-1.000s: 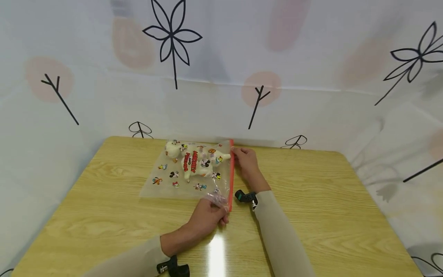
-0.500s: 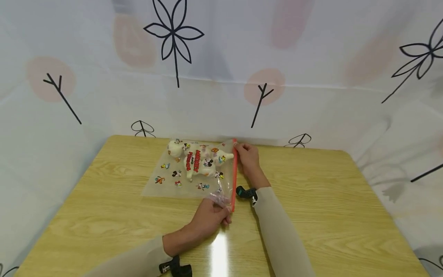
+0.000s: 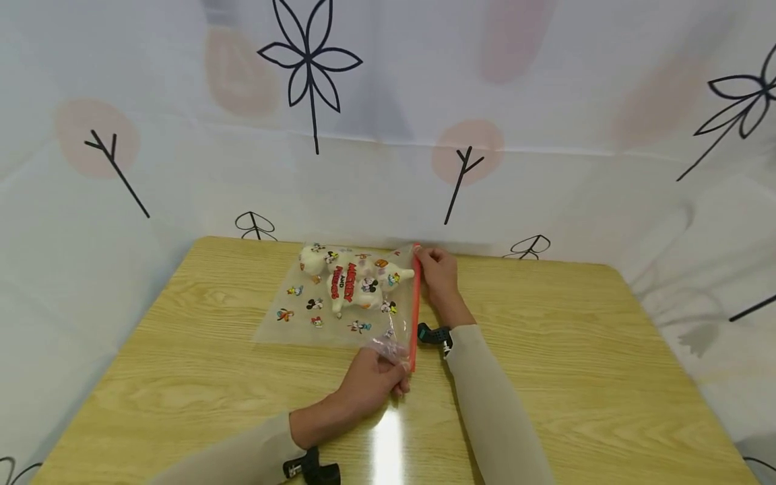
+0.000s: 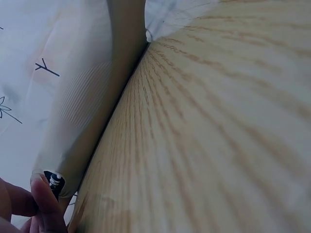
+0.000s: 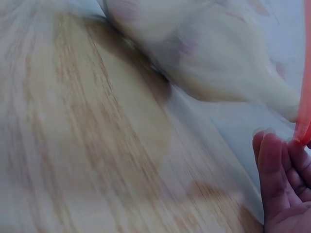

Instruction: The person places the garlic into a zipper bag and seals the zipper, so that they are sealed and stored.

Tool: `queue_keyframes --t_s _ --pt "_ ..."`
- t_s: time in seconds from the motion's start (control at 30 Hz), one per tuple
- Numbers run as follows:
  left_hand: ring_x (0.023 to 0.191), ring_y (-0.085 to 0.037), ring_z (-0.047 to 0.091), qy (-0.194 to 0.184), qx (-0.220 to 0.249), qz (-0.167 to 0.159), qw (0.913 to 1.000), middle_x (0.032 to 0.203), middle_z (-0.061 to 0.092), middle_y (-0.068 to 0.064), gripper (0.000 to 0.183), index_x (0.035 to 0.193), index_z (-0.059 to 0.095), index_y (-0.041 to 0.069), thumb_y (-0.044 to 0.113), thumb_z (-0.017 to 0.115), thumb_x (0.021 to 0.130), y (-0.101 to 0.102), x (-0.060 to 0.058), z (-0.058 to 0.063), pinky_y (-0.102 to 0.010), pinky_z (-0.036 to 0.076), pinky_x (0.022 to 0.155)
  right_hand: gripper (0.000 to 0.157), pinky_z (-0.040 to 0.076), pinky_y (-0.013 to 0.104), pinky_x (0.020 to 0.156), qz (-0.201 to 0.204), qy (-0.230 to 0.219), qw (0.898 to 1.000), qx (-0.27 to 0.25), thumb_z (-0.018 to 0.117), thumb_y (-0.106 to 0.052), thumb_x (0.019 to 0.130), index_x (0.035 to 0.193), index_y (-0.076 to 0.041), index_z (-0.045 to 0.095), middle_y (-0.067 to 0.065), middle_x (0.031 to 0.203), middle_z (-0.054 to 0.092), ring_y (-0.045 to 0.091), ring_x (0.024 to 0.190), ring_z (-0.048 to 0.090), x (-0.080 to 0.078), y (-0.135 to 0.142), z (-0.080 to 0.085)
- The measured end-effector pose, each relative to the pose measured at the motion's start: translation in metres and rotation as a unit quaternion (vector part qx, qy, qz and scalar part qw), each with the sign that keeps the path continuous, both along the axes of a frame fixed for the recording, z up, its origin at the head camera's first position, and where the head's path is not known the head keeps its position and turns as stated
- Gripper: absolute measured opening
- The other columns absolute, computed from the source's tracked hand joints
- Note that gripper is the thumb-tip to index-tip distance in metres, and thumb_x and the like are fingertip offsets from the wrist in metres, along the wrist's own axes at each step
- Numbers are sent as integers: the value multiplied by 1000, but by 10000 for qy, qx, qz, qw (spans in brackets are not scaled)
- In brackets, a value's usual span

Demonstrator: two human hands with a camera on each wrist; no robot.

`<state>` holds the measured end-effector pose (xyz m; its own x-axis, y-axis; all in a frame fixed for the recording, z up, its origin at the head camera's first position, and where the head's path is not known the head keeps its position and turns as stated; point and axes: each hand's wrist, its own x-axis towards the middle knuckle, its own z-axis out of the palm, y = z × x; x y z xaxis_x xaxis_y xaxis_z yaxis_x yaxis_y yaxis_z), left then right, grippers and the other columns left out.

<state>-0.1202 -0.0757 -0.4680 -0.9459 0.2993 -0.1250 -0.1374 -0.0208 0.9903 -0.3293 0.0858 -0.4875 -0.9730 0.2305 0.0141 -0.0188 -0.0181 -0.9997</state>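
Note:
A clear zip bag (image 3: 291, 333) printed with cartoon figures lies on the table, its red zip strip (image 3: 415, 310) on the right side. Inside it is a pale, rounded toy (image 3: 312, 261), seen through the plastic; its exact kind is unclear. My left hand (image 3: 371, 382) pinches the bag's near corner beside the strip's lower end. At the far end of the strip, my right hand (image 3: 441, 276) pinches the red edge between thumb and finger. The right wrist view shows those fingertips (image 5: 270, 153) by the strip, close to the toy's tapered end. Left fingertips (image 4: 46, 196) appear in the left wrist view.
The wooden table (image 3: 564, 364) extends to both sides of the bag. A white cloth (image 3: 364, 188) with flower drawings hangs behind its far edge. Each wrist wears a black camera mount (image 3: 433, 335) near the sleeve.
The head view has shifted a little, so everything appears slightly farther right. Both hands keep their holds at the two ends of the strip.

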Motion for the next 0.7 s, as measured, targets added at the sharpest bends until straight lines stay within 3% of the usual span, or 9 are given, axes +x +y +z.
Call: queue_keyframes --t_s 0.2,0.37,0.53,0.7 --pt "70 -18 71 -2 18 3 10000 87 75 -21 23 122 65 -10 1 67 102 -1 -1 -4 -30 61 65 29 49 21 57 91 -33 9994 345 71 -29 102 89 -3 73 -3 78 64 9 65 56 8 0 -2" --pt "71 -16 73 -91 99 -64 9999 88 77 -21 19 115 69 -10 4 68 102 0 -3 -5 -28 61 67 24 50 20 61 391 40 9985 385 66 -21 104 104 3 71 -2 82 64 8 68 57 19 3 -2" --pt "71 -15 73 -141 110 -137 9997 89 77 -20 21 117 69 -10 5 66 102 0 -5 -5 -26 61 69 25 55 20 68 862 -58 9949 523 62 -19 107 119 3 67 3 91 67 9 77 64 38 10 -1" --pt "73 -15 75 -295 85 -323 9990 89 78 -19 19 113 71 -10 5 69 101 -1 -5 -2 -28 62 71 23 54 23 68 1225 -73 9899 706 60 -14 108 122 4 64 5 92 68 12 78 63 61 18 4"
